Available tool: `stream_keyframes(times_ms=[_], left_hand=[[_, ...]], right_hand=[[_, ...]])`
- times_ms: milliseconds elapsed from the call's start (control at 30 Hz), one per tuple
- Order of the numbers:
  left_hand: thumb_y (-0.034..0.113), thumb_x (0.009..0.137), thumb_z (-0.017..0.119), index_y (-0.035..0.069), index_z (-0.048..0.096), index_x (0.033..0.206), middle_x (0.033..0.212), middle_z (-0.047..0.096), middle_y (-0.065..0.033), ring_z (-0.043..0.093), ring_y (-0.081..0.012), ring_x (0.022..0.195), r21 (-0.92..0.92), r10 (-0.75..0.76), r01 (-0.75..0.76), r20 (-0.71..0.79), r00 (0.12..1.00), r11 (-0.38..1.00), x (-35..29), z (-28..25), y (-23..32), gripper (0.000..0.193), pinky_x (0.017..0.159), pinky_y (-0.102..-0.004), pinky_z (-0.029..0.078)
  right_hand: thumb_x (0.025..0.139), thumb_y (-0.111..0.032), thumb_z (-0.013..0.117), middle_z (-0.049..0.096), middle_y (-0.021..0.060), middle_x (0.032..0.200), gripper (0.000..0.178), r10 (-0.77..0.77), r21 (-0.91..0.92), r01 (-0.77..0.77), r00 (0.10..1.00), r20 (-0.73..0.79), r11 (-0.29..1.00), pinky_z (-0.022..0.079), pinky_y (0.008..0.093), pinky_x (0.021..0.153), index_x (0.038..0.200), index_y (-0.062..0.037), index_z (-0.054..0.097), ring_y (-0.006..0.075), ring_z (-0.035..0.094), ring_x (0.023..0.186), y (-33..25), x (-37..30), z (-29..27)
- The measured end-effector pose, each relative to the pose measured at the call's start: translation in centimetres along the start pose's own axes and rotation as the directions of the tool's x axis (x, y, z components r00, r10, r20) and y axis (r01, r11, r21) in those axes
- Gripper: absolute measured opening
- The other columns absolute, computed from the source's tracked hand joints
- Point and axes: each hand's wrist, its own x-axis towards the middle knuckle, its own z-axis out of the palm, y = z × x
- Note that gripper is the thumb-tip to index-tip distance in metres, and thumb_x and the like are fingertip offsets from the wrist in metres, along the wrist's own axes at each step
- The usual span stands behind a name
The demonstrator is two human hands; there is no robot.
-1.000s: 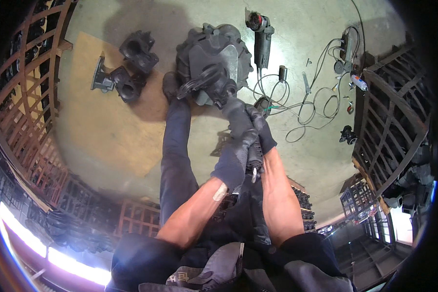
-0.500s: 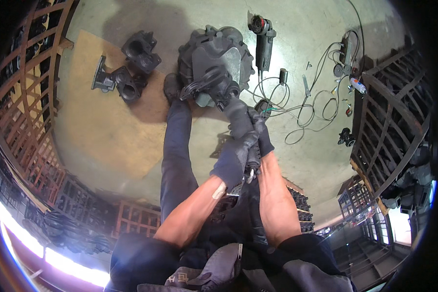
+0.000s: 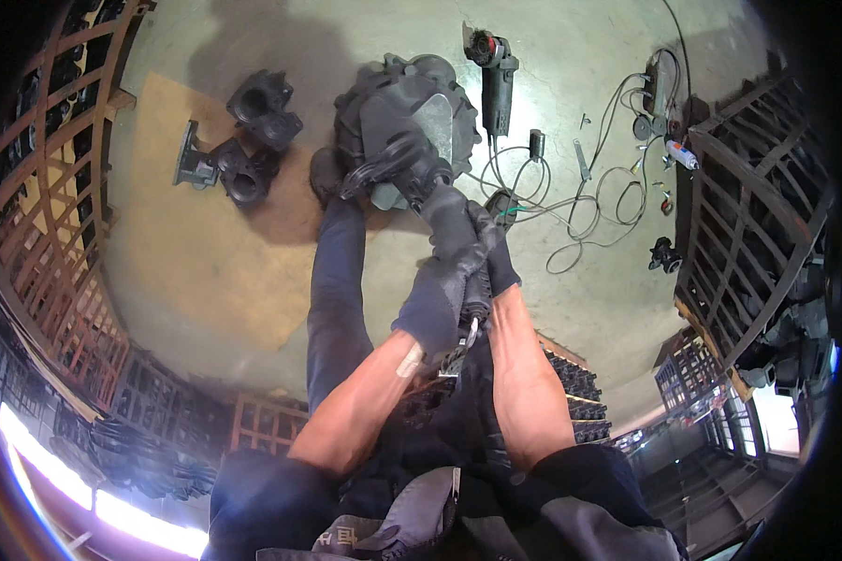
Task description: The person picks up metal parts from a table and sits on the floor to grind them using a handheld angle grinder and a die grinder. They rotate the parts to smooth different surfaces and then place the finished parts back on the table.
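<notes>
I hold a black angle grinder (image 3: 477,297) slanting between my legs. My left hand (image 3: 444,276), in a dark glove, is closed around its rear part. My gloved right hand (image 3: 485,232) is closed on the grinder's right side, just ahead of the left. The grinder's guarded head rests over or against a large dark round casting (image 3: 437,117) with a lobed rim and a flat grey face. Whether the disc touches the casting is hidden. My shoes stand close on both sides of the casting.
Several dark pipe-like castings (image 3: 262,107) lie on the floor at the left. A second grinder with a wire brush (image 3: 498,93) stands beyond the casting. Loose cables (image 3: 594,220), a spray can (image 3: 682,155) and a power strip (image 3: 662,89) lie right. Metal racks (image 3: 753,234) flank both sides.
The whole scene has shifted slightly left in view. Both hands keep their grip on the grinder, its rear end tilted a little differently.
</notes>
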Motion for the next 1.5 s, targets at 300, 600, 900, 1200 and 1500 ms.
stream_keyframes(times_ms=[300, 600, 900, 1200, 1500], left_hand=[[0.017, 0.092, 0.067, -0.001, 0.06, 0.109, 0.088, 0.065, -0.0078, 0.064, -0.0168, 0.065, -0.137, 0.19, -0.18, 0.07, 0.979, 0.974, 0.0, 0.5, -5.6, 0.026, 0.06, -0.0331, 0.055], [0.027, 0.088, 0.071, -0.004, 0.046, 0.13, 0.093, 0.068, -0.0178, 0.069, -0.0313, 0.084, 0.521, 0.687, -0.611, 0.062, 0.724, 0.596, 0.5, 10.1, -15.6, 0.058, 0.077, -0.0434, 0.056], [0.015, 0.088, 0.066, 0.002, 0.062, 0.121, 0.099, 0.068, -0.0201, 0.065, -0.0374, 0.092, 0.819, 0.962, -0.504, 0.216, -0.17, -0.273, 12.5, -2.4, -2.6, 0.035, 0.08, -0.043, 0.053], [0.031, 0.098, 0.059, 0.003, 0.068, 0.112, 0.107, 0.069, -0.0178, 0.068, -0.0316, 0.098, 0.855, 0.955, -0.506, 0.233, 0.185, -0.111, 22.1, -10.8, 2.6, 0.032, 0.084, -0.0383, 0.052], [0.026, 0.096, 0.056, 0.008, 0.069, 0.114, 0.098, 0.07, -0.0194, 0.068, -0.0367, 0.095, 0.958, 0.983, -0.233, 0.182, 0.035, -0.169, 24.1, -11.1, 1.4, 0.029, 0.081, -0.0406, 0.053]], right_hand=[[0.101, -0.035, 0.047, 0.067, 0.0262, 0.103, 0.049, -0.048, -0.032, 0.049, 0.998, 0.046, 0.998, 0.062, 0.0435, 0.072, 0.126, 0.0061, 0.052, 0.0327, 0.071, 0.085, 0.0, -4.6, 0.5], [0.097, -0.024, 0.055, 0.068, 0.0091, 0.102, 0.036, -0.238, -0.457, 0.307, 0.95, 0.202, 0.835, 0.057, 0.0301, 0.078, 0.123, 0.0001, 0.06, 0.0173, 0.068, 0.084, -8.1, -14.5, -4.3], [0.08, -0.028, 0.073, 0.062, 0.0031, 0.08, 0.036, -0.701, -0.976, 0.183, 0.712, 0.047, 0.12, 0.046, 0.032, 0.061, 0.107, -0.005, 0.063, 0.0137, 0.053, 0.067, -22.8, -3.2, -17.0], [0.076, -0.03, 0.078, 0.064, 0.0041, 0.074, 0.032, -0.846, -0.979, 0.18, 0.534, 0.016, 0.095, 0.047, 0.0354, 0.057, 0.095, -0.0063, 0.068, 0.0165, 0.058, 0.063, -27.5, 14.4, -28.2], [0.074, -0.039, 0.072, 0.073, 0.0182, 0.09, 0.049, -0.896, -0.979, -0.019, 0.408, 0.178, -0.203, 0.054, 0.0427, 0.075, 0.106, -0.0018, 0.069, 0.0344, 0.071, 0.084, -25.0, 16.6, -29.2]])
